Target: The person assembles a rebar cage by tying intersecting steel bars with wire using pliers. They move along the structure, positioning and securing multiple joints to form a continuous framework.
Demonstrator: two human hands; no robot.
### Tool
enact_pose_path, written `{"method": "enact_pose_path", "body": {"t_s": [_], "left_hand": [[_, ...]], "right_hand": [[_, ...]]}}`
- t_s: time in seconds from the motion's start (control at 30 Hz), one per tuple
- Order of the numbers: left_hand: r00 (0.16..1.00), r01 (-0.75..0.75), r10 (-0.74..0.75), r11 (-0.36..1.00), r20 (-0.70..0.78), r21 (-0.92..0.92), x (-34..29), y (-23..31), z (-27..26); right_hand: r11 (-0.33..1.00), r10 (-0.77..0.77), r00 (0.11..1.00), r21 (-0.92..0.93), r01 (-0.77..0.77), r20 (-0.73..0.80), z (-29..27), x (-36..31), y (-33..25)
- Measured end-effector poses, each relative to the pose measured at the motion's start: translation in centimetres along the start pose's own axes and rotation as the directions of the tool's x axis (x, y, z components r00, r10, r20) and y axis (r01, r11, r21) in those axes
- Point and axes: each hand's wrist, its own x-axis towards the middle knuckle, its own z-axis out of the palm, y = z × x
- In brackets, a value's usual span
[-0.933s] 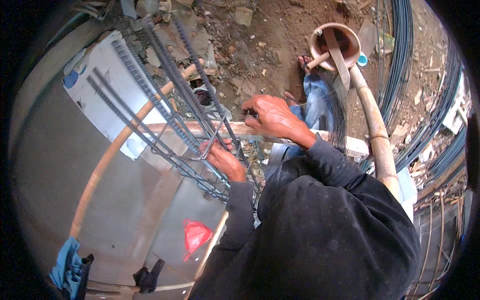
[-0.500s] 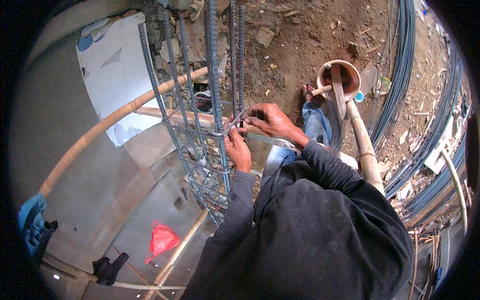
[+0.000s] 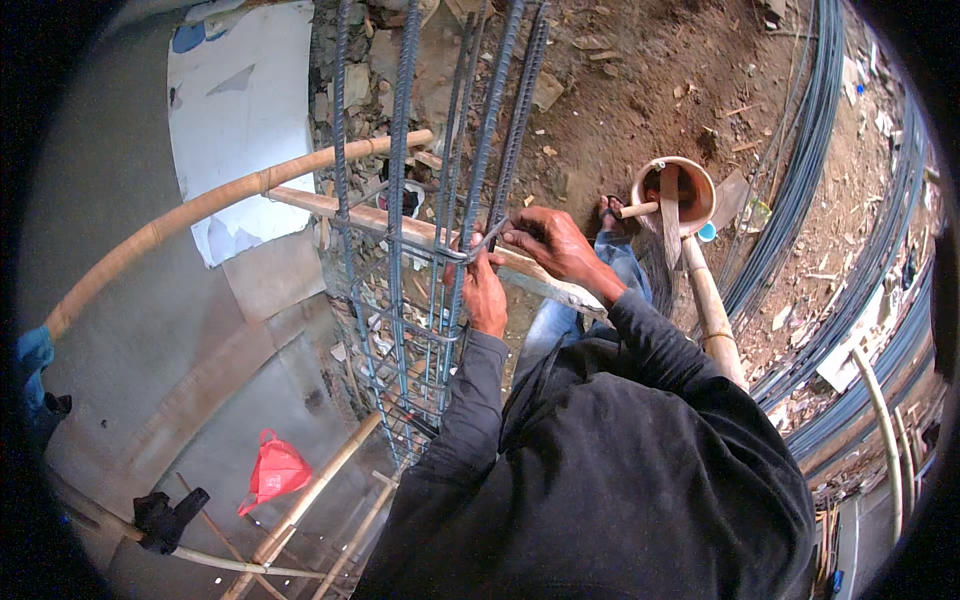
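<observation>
An upright cage of ribbed steel bars (image 3: 484,120) stands before me, ringed by thin steel stirrups (image 3: 418,243). At a near corner of one stirrup, the fingers of my left hand (image 3: 486,300) close round the bent rod beside a bar. My right hand (image 3: 562,246) is at the same stirrup's right side, its thumb and fingers pinched together near the rod. Whatever sits in that pinch is too small and covered to make out. A wooden plank (image 3: 540,272) passes behind the cage and under my hands.
Bamboo poles run at left (image 3: 190,215) and right (image 3: 712,320). A bucket (image 3: 645,180) with a wooden piece in it stands beyond my right arm, thin wires (image 3: 668,270) hanging near it. Long steel bars (image 3: 790,170) lie at right. A red plastic bag (image 3: 275,472) is lower left.
The view has shifted, so the cage's upper bars now lean right and the red bag sits further left. Both hands stay at the same stirrup corner, with only slight finger movement.
</observation>
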Motion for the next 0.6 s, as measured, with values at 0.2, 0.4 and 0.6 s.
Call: {"method": "enact_pose_path", "body": {"t_s": [0.2,0.4,0.6], "left_hand": [[0.992,-0.02,0.051,0.966,0.112,-0.257,1.1,-2.3,-1.6],[0.991,-0.135,0.13,0.973,-0.038,-0.187,-0.5,-2.5,0.0],[0.954,-0.3,0.3,0.953,0.009,0.041,0.9,-5.2,-1.1]], "right_hand": [[0.981,0.084,0.996,-0.173,-0.089,-0.038,0.0,0.6,0.3],[0.92,-0.245,0.923,-0.371,0.124,-0.298,1.9,-0.3,-0.1],[0.826,-0.439,0.886,-0.455,0.333,-0.149,3.4,-2.6,-1.7]]}}
